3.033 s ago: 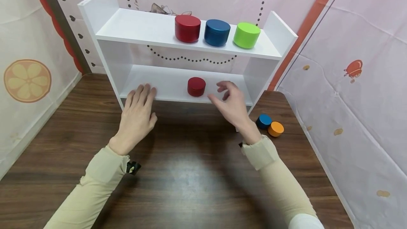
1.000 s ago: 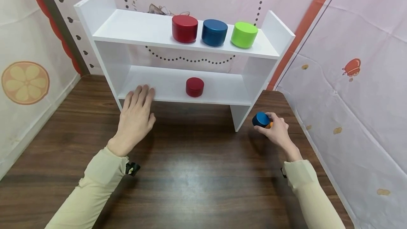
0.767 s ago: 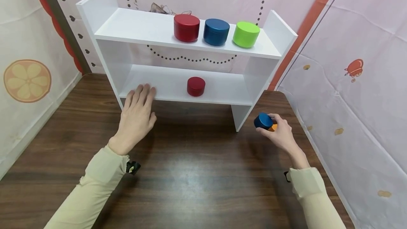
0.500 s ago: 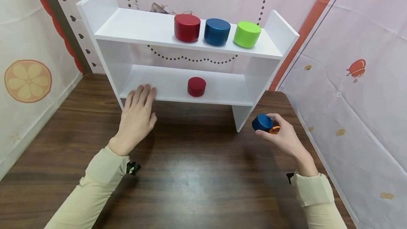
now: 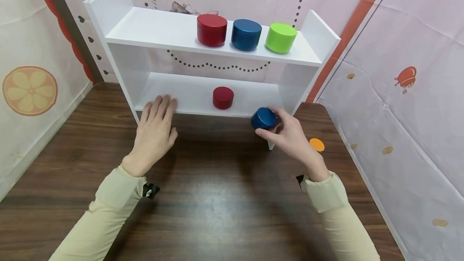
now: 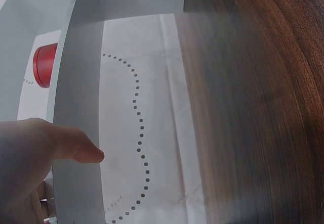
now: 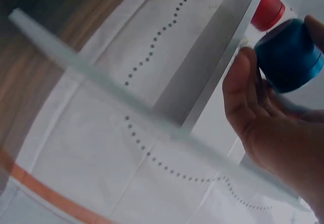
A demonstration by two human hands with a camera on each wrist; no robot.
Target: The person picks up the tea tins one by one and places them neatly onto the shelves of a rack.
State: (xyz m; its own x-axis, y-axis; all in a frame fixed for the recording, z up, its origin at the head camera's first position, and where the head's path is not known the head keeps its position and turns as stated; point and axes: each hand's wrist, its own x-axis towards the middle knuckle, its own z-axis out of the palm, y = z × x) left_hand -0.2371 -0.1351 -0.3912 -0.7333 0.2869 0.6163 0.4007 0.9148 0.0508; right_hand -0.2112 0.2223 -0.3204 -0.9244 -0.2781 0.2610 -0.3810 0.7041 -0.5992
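Note:
My right hand (image 5: 291, 138) holds a small blue round tin (image 5: 264, 119) between thumb and fingers, tilted, in front of the lower shelf's right end. In the right wrist view the same blue tin (image 7: 289, 54) sits in the curled fingers. A small red tin (image 5: 222, 98) stands on the lower shelf, left of the held tin. My left hand (image 5: 154, 138) lies with straight fingers on the lower shelf's front edge at the left; its thumb (image 6: 81, 145) shows below the board in the left wrist view. A small orange tin (image 5: 317, 144) is on the table, partly behind the right wrist.
The white two-tier shelf (image 5: 156, 27) stands on a dark wooden table (image 5: 210, 200). Its top board carries a larger red tin (image 5: 212, 30), a blue tin (image 5: 246, 34) and a green tin (image 5: 281, 38). Printed cloth (image 5: 398, 132) hangs behind and at both sides.
My right hand has taken the small blue tin from beside the orange one and carried it left and up to the lower shelf. The left hand has stayed in place.

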